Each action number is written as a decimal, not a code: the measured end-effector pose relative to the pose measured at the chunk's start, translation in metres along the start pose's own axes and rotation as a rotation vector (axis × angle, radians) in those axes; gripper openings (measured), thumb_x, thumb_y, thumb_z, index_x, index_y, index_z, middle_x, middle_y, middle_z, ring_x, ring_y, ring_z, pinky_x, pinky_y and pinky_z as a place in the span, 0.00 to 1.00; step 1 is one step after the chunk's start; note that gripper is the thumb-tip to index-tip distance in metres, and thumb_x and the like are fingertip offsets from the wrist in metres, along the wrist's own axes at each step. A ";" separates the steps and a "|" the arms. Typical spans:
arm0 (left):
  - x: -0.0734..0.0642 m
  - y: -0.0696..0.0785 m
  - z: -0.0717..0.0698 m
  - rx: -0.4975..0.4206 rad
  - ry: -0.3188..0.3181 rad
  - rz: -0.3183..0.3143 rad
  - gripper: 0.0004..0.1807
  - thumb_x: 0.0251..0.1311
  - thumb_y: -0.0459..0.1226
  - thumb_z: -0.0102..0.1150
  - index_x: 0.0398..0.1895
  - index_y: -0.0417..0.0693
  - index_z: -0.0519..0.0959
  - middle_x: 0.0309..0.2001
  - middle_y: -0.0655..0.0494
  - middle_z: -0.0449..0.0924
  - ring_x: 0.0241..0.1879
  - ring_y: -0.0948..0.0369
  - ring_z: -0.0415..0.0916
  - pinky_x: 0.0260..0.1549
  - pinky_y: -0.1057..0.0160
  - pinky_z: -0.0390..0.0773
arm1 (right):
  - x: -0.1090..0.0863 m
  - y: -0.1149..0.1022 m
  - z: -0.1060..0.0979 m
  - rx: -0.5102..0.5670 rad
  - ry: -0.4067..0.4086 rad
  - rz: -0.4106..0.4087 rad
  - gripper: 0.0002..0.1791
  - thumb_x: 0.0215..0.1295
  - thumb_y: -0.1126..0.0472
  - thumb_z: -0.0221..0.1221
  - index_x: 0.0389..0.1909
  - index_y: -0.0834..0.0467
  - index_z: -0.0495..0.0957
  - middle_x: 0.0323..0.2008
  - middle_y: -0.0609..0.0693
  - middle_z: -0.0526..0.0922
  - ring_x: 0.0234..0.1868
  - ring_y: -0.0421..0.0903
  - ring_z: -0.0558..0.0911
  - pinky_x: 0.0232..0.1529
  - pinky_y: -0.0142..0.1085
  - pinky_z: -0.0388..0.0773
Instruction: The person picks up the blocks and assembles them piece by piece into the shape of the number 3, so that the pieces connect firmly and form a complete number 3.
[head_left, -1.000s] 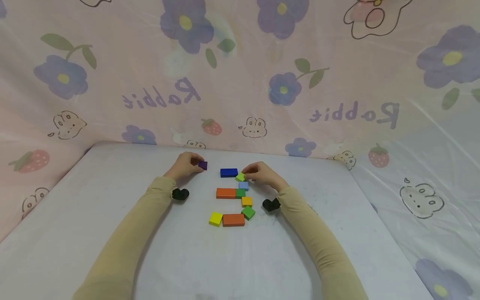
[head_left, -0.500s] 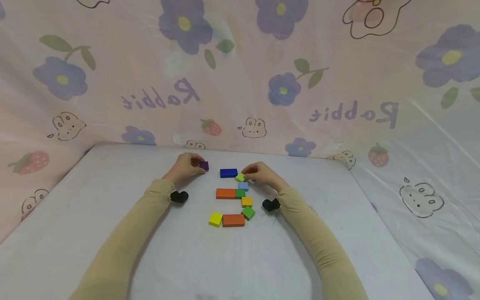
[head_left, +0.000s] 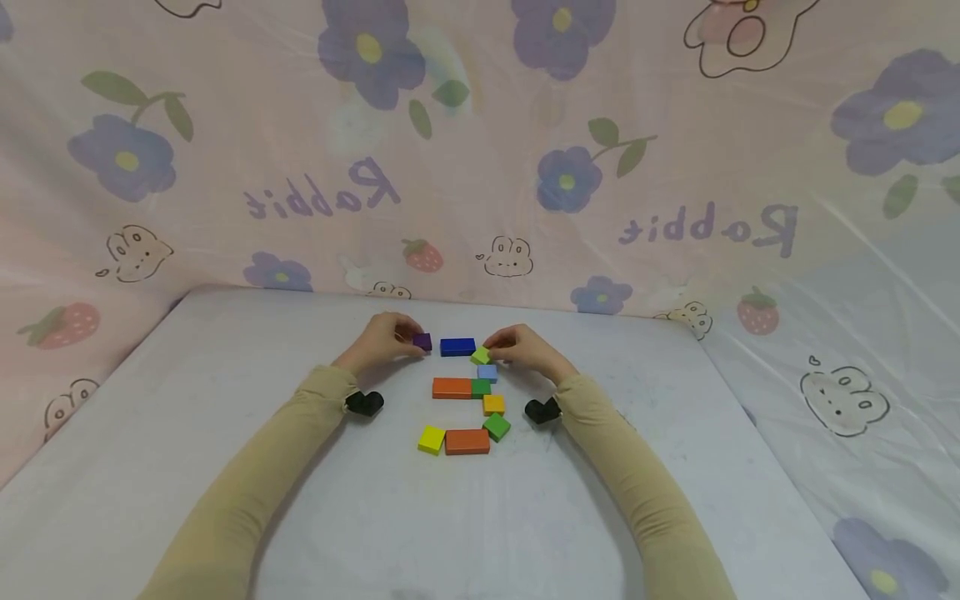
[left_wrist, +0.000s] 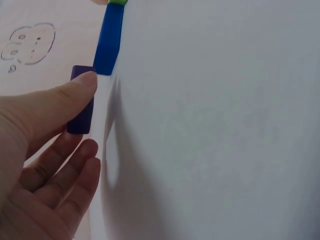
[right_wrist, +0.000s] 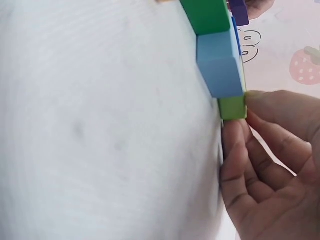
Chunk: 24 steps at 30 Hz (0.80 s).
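My left hand (head_left: 381, 340) pinches a small purple block (head_left: 422, 342) between thumb and fingers, just left of a long dark blue block (head_left: 457, 347). In the left wrist view the purple block (left_wrist: 80, 121) stands on its narrow side near the end of the blue block (left_wrist: 109, 40). At the blue block's right end, my right hand (head_left: 529, 352) grips a lime green block (head_left: 481, 357). The right wrist view has thumb and fingers on either side of that lime block (right_wrist: 233, 108), with a light blue block (right_wrist: 220, 67) right beside it.
Below run a light blue block (head_left: 487, 374), a green block (head_left: 481, 388), an orange bar (head_left: 452, 388), a yellow-orange block (head_left: 493, 405), a tilted green block (head_left: 497, 427), another orange bar (head_left: 467, 442) and a yellow block (head_left: 431, 440). A patterned curtain (head_left: 465, 167) backs the white table (head_left: 450, 533).
My left hand has moved right and slightly nearer with the purple block, closing most of the gap to the dark blue block. The right hand stays at the lime green block.
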<state>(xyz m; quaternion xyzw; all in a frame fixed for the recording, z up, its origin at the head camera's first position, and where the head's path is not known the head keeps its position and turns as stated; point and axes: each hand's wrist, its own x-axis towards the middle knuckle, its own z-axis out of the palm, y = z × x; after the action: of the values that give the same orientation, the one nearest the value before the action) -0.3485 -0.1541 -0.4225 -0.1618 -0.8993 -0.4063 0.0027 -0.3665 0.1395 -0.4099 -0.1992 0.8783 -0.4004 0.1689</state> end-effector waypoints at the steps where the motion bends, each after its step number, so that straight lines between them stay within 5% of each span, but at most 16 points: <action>1: 0.000 0.001 0.001 -0.004 -0.003 0.002 0.22 0.46 0.36 0.75 0.45 0.39 0.81 0.39 0.48 0.78 0.39 0.54 0.73 0.43 0.58 0.75 | 0.000 0.000 0.000 0.002 -0.001 -0.001 0.13 0.65 0.62 0.60 0.49 0.60 0.81 0.42 0.51 0.82 0.38 0.46 0.76 0.40 0.36 0.76; 14: -0.005 0.009 0.009 -0.010 -0.021 0.013 0.20 0.47 0.37 0.75 0.44 0.42 0.82 0.38 0.51 0.78 0.38 0.55 0.72 0.42 0.59 0.74 | 0.002 0.001 0.000 0.040 -0.030 0.002 0.16 0.66 0.63 0.59 0.52 0.66 0.78 0.46 0.58 0.81 0.44 0.55 0.76 0.48 0.47 0.75; 24: -0.005 0.009 0.012 0.006 -0.023 -0.001 0.19 0.48 0.37 0.74 0.44 0.43 0.81 0.39 0.51 0.78 0.39 0.55 0.72 0.44 0.59 0.74 | 0.000 0.000 0.000 -0.010 -0.001 0.007 0.13 0.65 0.61 0.60 0.49 0.59 0.81 0.42 0.50 0.82 0.39 0.46 0.76 0.42 0.36 0.76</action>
<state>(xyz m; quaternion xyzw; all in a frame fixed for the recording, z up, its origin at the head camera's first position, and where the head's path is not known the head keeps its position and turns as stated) -0.3400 -0.1409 -0.4249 -0.1660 -0.9006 -0.4017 -0.0074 -0.3669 0.1393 -0.4096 -0.1971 0.8810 -0.3953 0.1696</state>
